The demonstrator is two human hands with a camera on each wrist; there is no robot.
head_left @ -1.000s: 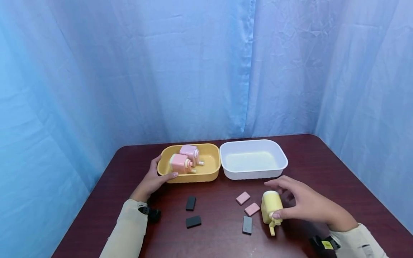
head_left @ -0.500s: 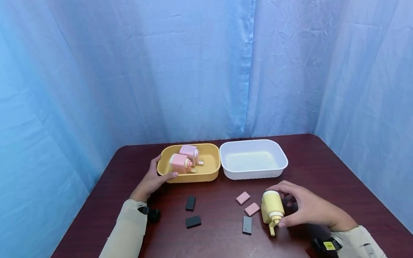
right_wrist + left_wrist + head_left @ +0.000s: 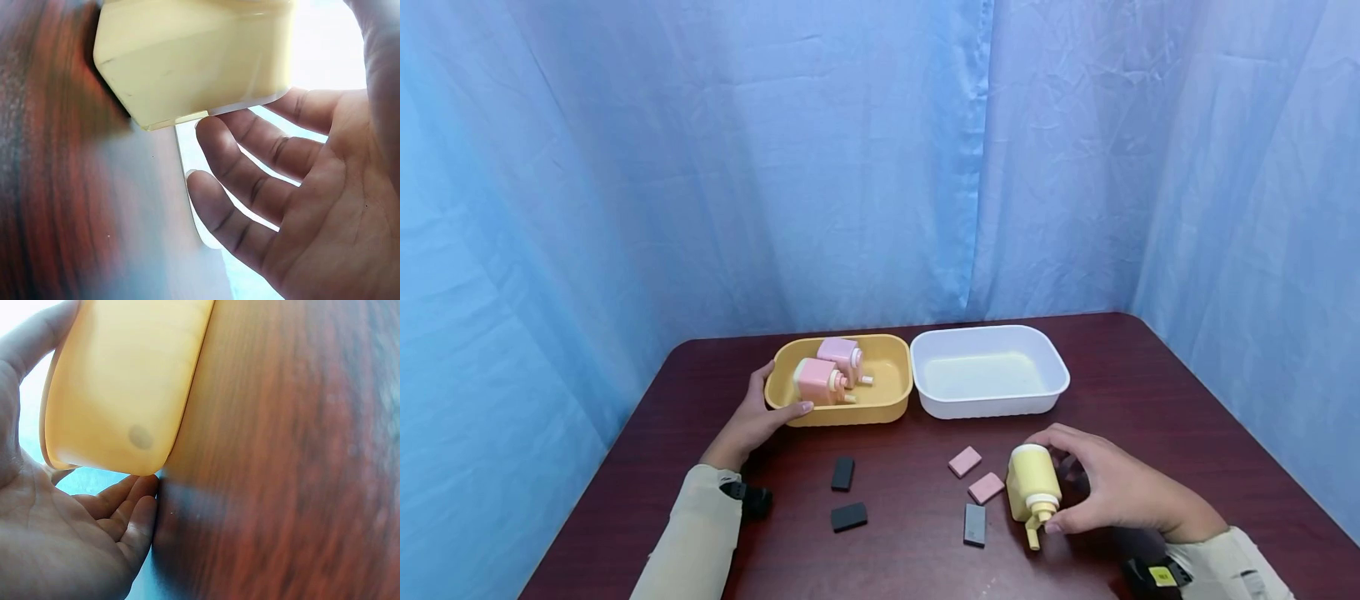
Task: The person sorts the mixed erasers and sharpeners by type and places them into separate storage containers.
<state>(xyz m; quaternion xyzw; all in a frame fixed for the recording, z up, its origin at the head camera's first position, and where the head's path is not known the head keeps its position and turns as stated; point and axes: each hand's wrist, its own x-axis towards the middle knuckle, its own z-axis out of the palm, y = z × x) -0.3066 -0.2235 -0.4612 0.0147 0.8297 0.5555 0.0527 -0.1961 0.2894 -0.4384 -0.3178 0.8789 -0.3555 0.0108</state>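
Note:
My left hand (image 3: 758,419) holds the left end of a yellow plastic basket (image 3: 880,412), its thumb over the front rim. In the left wrist view the other fingers lie at the end wall of the yellow basket (image 3: 125,381). Two pink hand-crank pencil sharpeners (image 3: 817,380) lie in that basket. A yellow hand-crank pencil sharpener (image 3: 1033,477) lies on the table at right, crank towards me. My right hand (image 3: 1120,483) spans it lengthwise, thumb by the crank end, fingers around the far end. In the right wrist view, fingertips meet the lower edge of the yellow sharpener (image 3: 194,62).
A white basket (image 3: 990,407) stands right beside the yellow one. Left of the yellow sharpener are two pink erasers (image 3: 986,487) and a grey block (image 3: 974,525). Two black blocks (image 3: 849,516) lie further left. Blue curtains (image 3: 865,167) hang behind the dark red table (image 3: 910,567).
My right thumb has slid off the sharpener's top to beside its crank end, and the index finger has come down to the far end. The left hand and basket have stayed put.

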